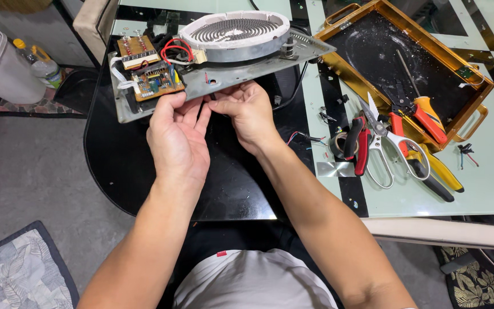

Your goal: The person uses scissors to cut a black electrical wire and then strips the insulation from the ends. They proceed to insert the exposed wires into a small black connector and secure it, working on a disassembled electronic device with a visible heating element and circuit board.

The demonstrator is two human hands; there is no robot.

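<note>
Head camera view, looking down at two bare hands working at a table. One grey metal chassis plate (241, 71) from an electric cooker lies tilted across a black glass panel (121, 166). The plate carries one round coil heating element (234, 31) in a white ring and two brown circuit boards: a smaller one (137, 50) at the far left and a larger one (156, 82) just in front of it, with red wires looping between the boards and the element. The left hand (177, 140) has its fingers curled up over the plate's near edge, just below the larger board, gripping that edge. The right hand (249, 111) sits just beside it, fingertips pinched together at the same edge near a small hole; whether it grasps anything between them cannot be told. To the right, on the pale green tabletop (487, 171), one gold-rimmed tray (338, 71) with a dark floor sits at an angle. Beside and partly across its near rim lie one pair of white-handled scissors (381, 146), pliers with red handles (361, 143), pliers with yellow handles (435, 169), and one orange-handled screwdriver (427, 114). One roll of tape (338, 146) rests beside the red pliers.
</note>
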